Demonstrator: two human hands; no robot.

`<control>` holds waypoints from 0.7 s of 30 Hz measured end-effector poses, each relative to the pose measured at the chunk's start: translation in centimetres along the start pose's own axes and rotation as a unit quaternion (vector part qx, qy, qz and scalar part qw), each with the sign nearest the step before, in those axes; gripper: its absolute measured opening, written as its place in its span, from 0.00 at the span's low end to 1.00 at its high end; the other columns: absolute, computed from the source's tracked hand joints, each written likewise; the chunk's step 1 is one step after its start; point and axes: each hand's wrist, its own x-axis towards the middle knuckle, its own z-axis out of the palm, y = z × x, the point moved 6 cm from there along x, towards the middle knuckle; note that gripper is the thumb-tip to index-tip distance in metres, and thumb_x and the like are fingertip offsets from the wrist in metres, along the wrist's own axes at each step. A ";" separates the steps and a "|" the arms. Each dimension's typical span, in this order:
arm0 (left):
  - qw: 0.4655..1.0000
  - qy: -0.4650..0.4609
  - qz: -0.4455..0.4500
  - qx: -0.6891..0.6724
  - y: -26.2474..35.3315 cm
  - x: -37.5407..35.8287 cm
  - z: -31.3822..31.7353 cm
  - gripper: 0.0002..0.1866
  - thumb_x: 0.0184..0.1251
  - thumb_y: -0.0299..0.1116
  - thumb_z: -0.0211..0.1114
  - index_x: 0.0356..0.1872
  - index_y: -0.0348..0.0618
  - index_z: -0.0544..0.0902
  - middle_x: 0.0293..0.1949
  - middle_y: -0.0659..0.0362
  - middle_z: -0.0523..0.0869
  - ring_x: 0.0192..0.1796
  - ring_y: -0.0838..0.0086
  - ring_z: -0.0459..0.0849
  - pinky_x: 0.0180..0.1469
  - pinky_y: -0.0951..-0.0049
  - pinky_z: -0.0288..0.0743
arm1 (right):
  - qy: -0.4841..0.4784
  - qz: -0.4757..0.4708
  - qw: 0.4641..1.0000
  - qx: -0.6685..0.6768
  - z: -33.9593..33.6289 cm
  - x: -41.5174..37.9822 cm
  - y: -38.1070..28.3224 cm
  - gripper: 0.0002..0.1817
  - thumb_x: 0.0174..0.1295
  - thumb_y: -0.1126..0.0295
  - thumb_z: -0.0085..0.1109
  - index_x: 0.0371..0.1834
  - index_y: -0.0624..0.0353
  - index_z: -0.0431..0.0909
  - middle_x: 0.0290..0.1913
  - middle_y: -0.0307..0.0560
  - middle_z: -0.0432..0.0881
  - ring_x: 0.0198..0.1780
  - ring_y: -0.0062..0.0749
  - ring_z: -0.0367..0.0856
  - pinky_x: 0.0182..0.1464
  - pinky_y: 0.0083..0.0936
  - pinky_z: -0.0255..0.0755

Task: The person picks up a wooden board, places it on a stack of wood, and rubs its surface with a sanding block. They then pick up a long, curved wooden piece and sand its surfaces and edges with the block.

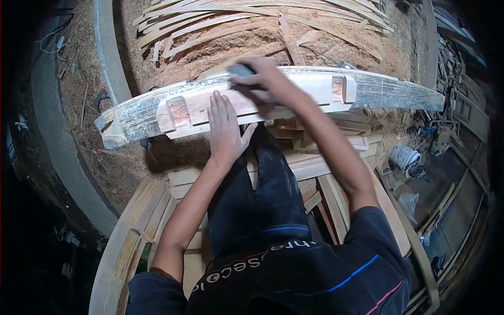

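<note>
My left hand (226,123) lies flat, fingers stretched out, on a pale wooden board (310,89) with a notch near each end. The board rests along a long, worn workbench plank (391,93) marked with scratches and whitish smears. Over the board's far edge, my right hand (260,79) is closed round a small grey block (241,70). Motion blurs part of this hand, and the block's underside is hidden.
Thin wood strips (220,22) lie on sawdust beyond the bench. Pale timber pieces (325,163) are stacked around my legs. A white bucket (404,156) stands at the right, and a curved wooden frame (118,252) at the lower left.
</note>
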 end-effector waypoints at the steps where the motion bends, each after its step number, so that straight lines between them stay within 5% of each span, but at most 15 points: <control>1: 1.000 0.011 -0.003 0.004 0.7 0.3 0.2 0.56 0.69 0.55 0.67 0.77 0.14 0.50 0.79 0.21 0.43 0.83 0.28 0.43 0.81 0.36 0.40 | 0.024 -0.084 0.995 -0.040 1.2 0.5 -0.7 0.19 0.62 0.63 0.71 0.58 0.39 0.88 0.66 0.57 0.79 0.65 0.53 0.78 0.71 0.43 0.68; 2: 1.000 0.023 -0.006 0.008 1.1 0.5 0.4 0.56 0.69 0.56 0.67 0.77 0.14 0.50 0.79 0.21 0.43 0.82 0.28 0.43 0.81 0.35 0.40 | 0.047 -0.167 0.982 -0.079 2.0 0.5 -1.0 0.19 0.61 0.64 0.71 0.57 0.37 0.89 0.68 0.56 0.78 0.66 0.54 0.77 0.72 0.44 0.66; 7: 0.999 0.026 -0.019 0.036 1.9 0.7 1.2 0.55 0.71 0.56 0.66 0.76 0.14 0.50 0.79 0.19 0.42 0.82 0.27 0.42 0.80 0.33 0.39 | 0.039 -0.163 0.981 -0.102 -3.3 -3.0 2.6 0.22 0.62 0.63 0.73 0.60 0.29 0.88 0.64 0.55 0.82 0.63 0.52 0.81 0.66 0.43 0.74; 11: 0.998 0.033 -0.032 0.032 3.5 1.8 1.8 0.55 0.71 0.56 0.66 0.76 0.14 0.50 0.79 0.19 0.41 0.82 0.26 0.42 0.80 0.33 0.39 | 0.056 -0.055 0.992 -0.098 -9.5 -7.2 6.3 0.20 0.65 0.62 0.72 0.60 0.27 0.87 0.61 0.53 0.84 0.60 0.51 0.82 0.63 0.41 0.76; 14: 0.998 0.039 -0.034 0.023 5.0 2.7 2.5 0.55 0.71 0.56 0.66 0.76 0.13 0.50 0.78 0.19 0.41 0.81 0.25 0.42 0.80 0.33 0.39 | 0.025 -0.130 0.978 -0.160 -7.8 -7.0 6.4 0.26 0.64 0.65 0.73 0.64 0.23 0.84 0.69 0.50 0.78 0.67 0.49 0.77 0.67 0.44 0.71; 19: 0.997 0.061 -0.038 0.028 5.8 3.4 3.2 0.55 0.72 0.57 0.65 0.75 0.12 0.50 0.79 0.19 0.42 0.82 0.25 0.42 0.81 0.35 0.39 | 0.013 -0.167 0.982 -0.083 -3.2 -2.3 3.0 0.23 0.60 0.68 0.71 0.60 0.34 0.88 0.66 0.50 0.80 0.68 0.49 0.75 0.70 0.44 0.66; 21: 0.998 0.045 -0.042 0.023 5.7 3.1 3.1 0.55 0.72 0.58 0.64 0.76 0.13 0.50 0.79 0.19 0.42 0.82 0.26 0.43 0.81 0.35 0.39 | 0.018 -0.175 0.981 -0.078 -3.9 -3.1 3.6 0.24 0.63 0.66 0.70 0.62 0.30 0.86 0.67 0.52 0.79 0.66 0.50 0.76 0.69 0.45 0.67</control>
